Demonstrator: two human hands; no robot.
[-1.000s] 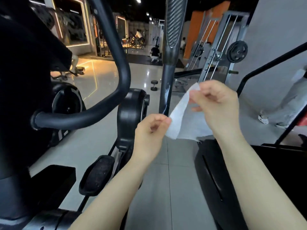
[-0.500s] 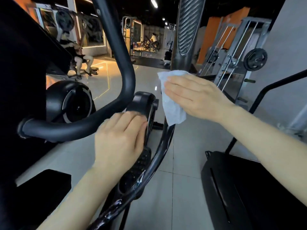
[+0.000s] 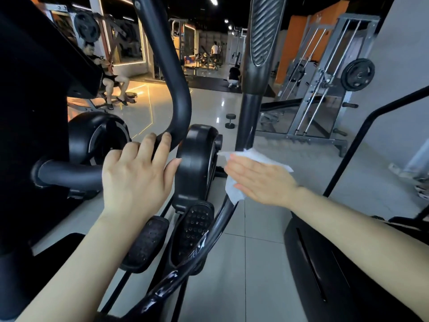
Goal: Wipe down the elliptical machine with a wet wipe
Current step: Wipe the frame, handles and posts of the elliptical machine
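Note:
The black elliptical machine (image 3: 197, 159) fills the left and centre of the head view. Its curved fixed handlebar (image 3: 171, 94) bends down to the left, and its moving arm (image 3: 249, 117) rises upright at centre with a ribbed grip on top. My left hand (image 3: 137, 180) rests on the bend of the curved handlebar, fingers laid over it. My right hand (image 3: 260, 180) presses a white wet wipe (image 3: 234, 194) flat against the lower part of the moving arm, fingers straight. Two studded pedals (image 3: 192, 231) lie below my hands.
A black treadmill deck (image 3: 336, 275) with a side rail (image 3: 362, 135) stands at the right. A cable rack with a weight plate (image 3: 357, 74) is behind it, and a small dumbbell (image 3: 230, 120) lies on the tiled floor. Several people are in the background.
My right hand has slid the wipe down the moving arm, from just under the ribbed grip to its lower part. My left hand left the wipe and came onto the curved handlebar.

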